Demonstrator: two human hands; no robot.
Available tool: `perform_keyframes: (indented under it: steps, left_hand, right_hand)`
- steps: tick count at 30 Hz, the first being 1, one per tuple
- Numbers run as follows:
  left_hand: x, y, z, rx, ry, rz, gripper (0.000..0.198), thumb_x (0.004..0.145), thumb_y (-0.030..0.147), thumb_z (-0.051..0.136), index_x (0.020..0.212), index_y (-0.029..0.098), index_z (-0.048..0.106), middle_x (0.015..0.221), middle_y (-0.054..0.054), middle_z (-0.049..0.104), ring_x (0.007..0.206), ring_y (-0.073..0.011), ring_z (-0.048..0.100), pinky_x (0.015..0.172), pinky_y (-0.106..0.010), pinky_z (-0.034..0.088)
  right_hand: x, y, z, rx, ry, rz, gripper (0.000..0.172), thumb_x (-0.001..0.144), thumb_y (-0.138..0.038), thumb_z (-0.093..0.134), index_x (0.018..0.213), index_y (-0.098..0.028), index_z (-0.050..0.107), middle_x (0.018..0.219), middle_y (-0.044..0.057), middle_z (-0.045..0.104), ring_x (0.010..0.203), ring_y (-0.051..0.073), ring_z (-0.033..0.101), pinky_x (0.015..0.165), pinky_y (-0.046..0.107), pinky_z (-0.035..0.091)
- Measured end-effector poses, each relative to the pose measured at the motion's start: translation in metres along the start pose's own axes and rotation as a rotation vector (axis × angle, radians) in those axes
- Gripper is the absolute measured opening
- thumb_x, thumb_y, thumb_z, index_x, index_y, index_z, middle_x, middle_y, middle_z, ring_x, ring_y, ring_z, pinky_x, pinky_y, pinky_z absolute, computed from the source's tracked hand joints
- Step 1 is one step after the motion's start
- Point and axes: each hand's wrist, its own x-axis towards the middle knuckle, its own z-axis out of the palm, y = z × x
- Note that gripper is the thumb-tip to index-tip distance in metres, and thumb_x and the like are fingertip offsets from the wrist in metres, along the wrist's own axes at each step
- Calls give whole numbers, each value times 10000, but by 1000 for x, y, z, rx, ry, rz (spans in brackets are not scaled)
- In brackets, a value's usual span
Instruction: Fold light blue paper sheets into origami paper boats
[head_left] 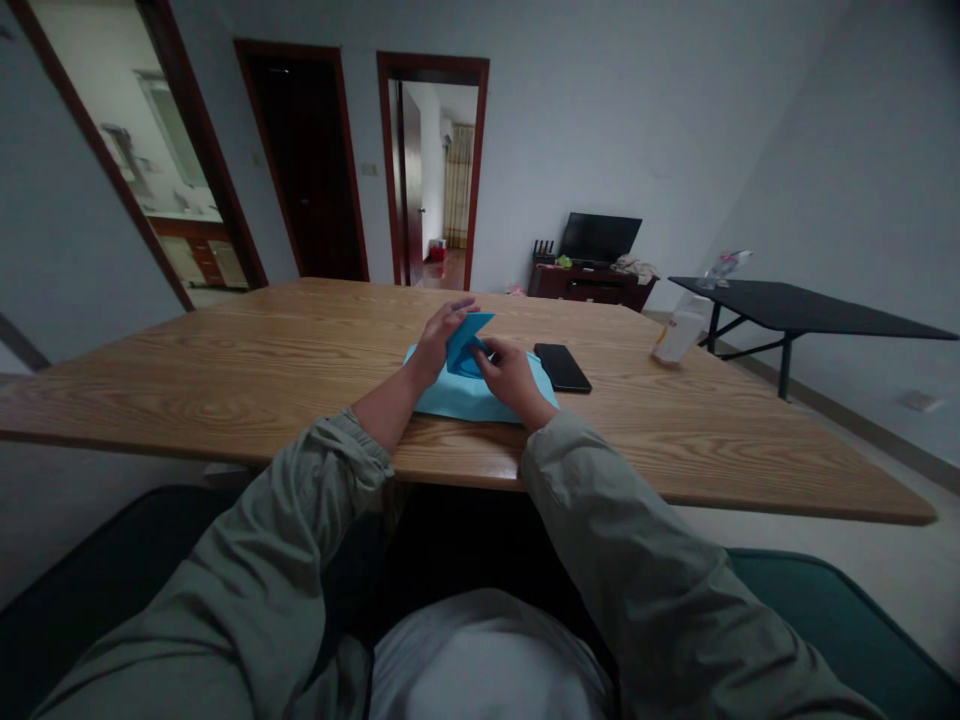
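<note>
A blue folded piece [466,340], like a small card or case, stands tilted between my two hands. My left hand [439,340] grips its left side, with the fingers along the upper edge. At its lower right, my right hand [510,372] pinches a part of it between thumb and fingers. Under both hands a light blue sheet [469,400] lies flat near the front edge of the wooden table [315,370]. What the blue piece is made of is too small to tell.
Just right of the sheet lies a black phone [562,368]. Farther right stands a whitish translucent container [679,335]. A black folding table [802,305] is beyond the wooden table, and a screen [601,238] stands on a dark cabinet by the wall.
</note>
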Motion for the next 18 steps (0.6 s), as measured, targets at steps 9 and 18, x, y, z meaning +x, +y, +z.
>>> perform_keyframes:
  steps: [9,18]
  left_hand:
    - [0,18,-22,507,-159,200,405,607,298,820,988,216,711,1229,-96,646,1243,-283,539,1094,-438,369]
    - [7,10,-34,804,-177,311,203,746,263,676,936,213,722,1141,-92,661,1139,-257,573,1003,-406,437]
  right_hand:
    - [3,16,-3,-71,74,-4,194,860,-274,562,938,-178,711,766,23,672,687,152,567,672,264,404]
    - [4,17,-2,-139,37,0,186,849,-267,571,937,-178,710,758,24,656,692,158,559,671,273,390]
